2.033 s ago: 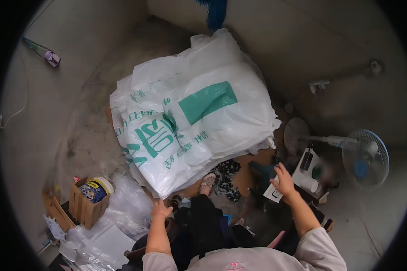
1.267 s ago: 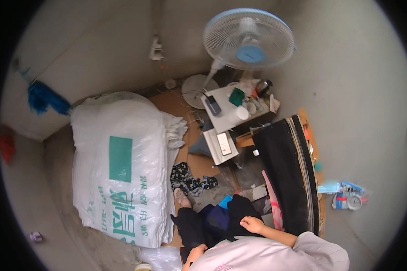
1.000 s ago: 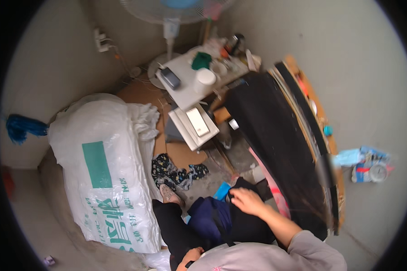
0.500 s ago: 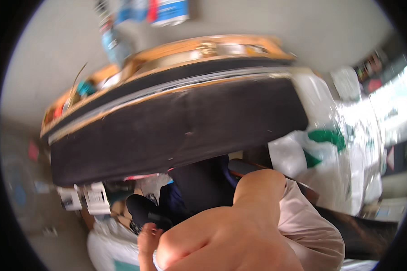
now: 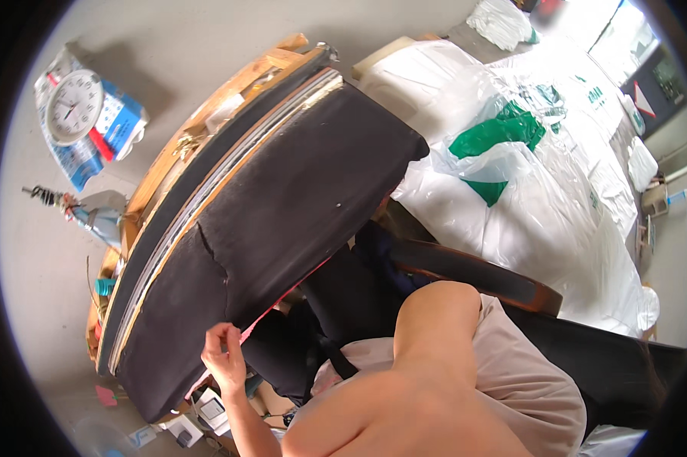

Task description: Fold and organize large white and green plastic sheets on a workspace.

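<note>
Grey wall [image 5: 206,46] behind a matte-black tabletop [image 5: 290,190] with a jagged line [image 5: 214,261]

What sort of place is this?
Possibly a small workshop or packing room: there's a long black table, large white plastic bags lie beyond its right end, and a round clock hangs on the wall.

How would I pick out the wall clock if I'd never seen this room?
Start at the long black tabletop near the left hand. Beyond its wooden ledge, at upper left, is the pale wall. The wall clock there is the round white dial with dark numerals, unlike the crumpled blue-and-white package behind it.
</note>
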`<act>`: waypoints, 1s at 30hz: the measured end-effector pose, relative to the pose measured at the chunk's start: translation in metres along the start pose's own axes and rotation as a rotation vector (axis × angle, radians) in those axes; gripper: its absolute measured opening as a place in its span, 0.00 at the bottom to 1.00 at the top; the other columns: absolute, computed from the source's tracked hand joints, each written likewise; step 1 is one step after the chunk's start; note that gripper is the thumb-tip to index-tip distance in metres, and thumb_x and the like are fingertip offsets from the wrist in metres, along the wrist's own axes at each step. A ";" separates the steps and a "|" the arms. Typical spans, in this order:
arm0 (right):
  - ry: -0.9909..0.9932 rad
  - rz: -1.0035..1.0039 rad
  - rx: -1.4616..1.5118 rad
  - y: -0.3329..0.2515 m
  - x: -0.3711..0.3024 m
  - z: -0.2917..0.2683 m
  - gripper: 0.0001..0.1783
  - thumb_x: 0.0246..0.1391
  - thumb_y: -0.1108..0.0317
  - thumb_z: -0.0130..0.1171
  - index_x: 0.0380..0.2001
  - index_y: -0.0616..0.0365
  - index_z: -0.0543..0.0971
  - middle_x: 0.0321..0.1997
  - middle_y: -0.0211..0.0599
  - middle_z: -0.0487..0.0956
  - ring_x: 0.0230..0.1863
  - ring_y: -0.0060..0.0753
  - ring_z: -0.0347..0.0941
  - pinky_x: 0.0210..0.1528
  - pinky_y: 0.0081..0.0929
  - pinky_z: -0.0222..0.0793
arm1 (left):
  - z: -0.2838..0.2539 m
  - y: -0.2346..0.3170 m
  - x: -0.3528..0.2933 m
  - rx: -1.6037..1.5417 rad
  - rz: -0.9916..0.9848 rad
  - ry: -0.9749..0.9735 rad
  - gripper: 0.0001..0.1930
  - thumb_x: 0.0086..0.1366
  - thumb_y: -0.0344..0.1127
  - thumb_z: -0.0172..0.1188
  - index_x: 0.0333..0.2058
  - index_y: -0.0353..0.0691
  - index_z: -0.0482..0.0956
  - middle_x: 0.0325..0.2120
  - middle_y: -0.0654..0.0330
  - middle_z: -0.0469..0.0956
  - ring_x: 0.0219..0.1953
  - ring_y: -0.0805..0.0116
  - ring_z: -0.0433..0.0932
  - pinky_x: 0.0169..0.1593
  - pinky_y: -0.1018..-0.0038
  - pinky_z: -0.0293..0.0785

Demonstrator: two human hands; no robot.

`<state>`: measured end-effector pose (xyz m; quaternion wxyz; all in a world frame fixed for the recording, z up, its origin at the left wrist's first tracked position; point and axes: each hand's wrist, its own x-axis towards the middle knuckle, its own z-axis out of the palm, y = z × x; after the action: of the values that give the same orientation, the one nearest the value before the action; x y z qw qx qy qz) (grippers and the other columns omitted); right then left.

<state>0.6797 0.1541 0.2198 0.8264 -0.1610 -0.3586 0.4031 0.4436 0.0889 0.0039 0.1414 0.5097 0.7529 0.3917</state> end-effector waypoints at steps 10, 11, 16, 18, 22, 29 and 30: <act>-0.273 -0.049 0.134 0.107 0.047 -0.083 0.07 0.41 0.71 0.55 0.17 0.55 0.67 0.16 0.31 0.66 0.16 0.31 0.61 0.18 0.27 0.57 | 0.035 -0.025 0.047 0.456 0.128 0.182 0.02 0.58 0.26 0.55 0.29 0.34 0.73 0.21 0.55 0.73 0.21 0.63 0.72 0.26 0.73 0.68; -0.332 -0.077 0.156 0.120 0.059 -0.090 0.05 0.42 0.71 0.55 0.18 0.56 0.69 0.17 0.32 0.67 0.17 0.32 0.63 0.19 0.27 0.59 | 0.037 -0.027 0.050 0.492 0.143 0.153 0.02 0.58 0.25 0.54 0.29 0.33 0.73 0.22 0.54 0.73 0.23 0.59 0.73 0.27 0.71 0.68; -0.398 -0.407 -1.010 0.192 0.143 -0.249 0.08 0.41 0.72 0.55 0.29 0.57 0.77 0.24 0.35 0.76 0.26 0.40 0.71 0.28 0.30 0.68 | 0.030 -0.024 0.047 0.483 0.208 0.151 0.02 0.58 0.24 0.52 0.28 0.33 0.73 0.20 0.56 0.70 0.19 0.62 0.68 0.20 0.72 0.61; -0.356 -0.411 -1.725 0.201 0.176 -0.343 0.14 0.39 0.66 0.62 0.32 0.58 0.76 0.36 0.37 0.76 0.41 0.42 0.70 0.44 0.35 0.65 | 0.039 -0.017 0.047 0.472 0.198 0.140 0.01 0.55 0.23 0.54 0.27 0.34 0.72 0.20 0.57 0.69 0.18 0.66 0.67 0.21 0.73 0.62; -0.644 -0.017 -2.093 0.177 0.152 -0.473 0.13 0.41 0.67 0.57 0.35 0.52 0.75 0.37 0.37 0.76 0.41 0.44 0.71 0.45 0.34 0.66 | 0.031 0.000 0.056 0.490 0.368 0.165 0.06 0.59 0.33 0.57 0.26 0.37 0.75 0.18 0.59 0.72 0.14 0.70 0.68 0.17 0.76 0.64; -0.023 0.385 -1.489 0.079 0.152 -0.490 0.06 0.53 0.71 0.47 0.31 0.59 0.73 0.20 0.27 0.69 0.22 0.19 0.61 0.25 0.22 0.58 | 0.080 0.063 0.101 0.177 0.500 -0.189 0.04 0.54 0.26 0.57 0.30 0.34 0.74 0.23 0.55 0.73 0.20 0.66 0.71 0.23 0.75 0.66; -0.019 0.457 -1.215 0.077 0.146 -0.455 0.06 0.53 0.70 0.47 0.31 0.58 0.73 0.20 0.23 0.67 0.22 0.14 0.59 0.24 0.20 0.57 | 0.109 0.079 0.110 0.046 0.631 -0.240 0.05 0.50 0.22 0.57 0.27 0.34 0.73 0.19 0.57 0.70 0.18 0.65 0.68 0.22 0.72 0.64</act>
<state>1.0272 0.3267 -0.0702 0.4782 -0.6686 -0.4866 0.2957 0.5136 0.2473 0.0108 0.0893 0.7631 0.5447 0.3362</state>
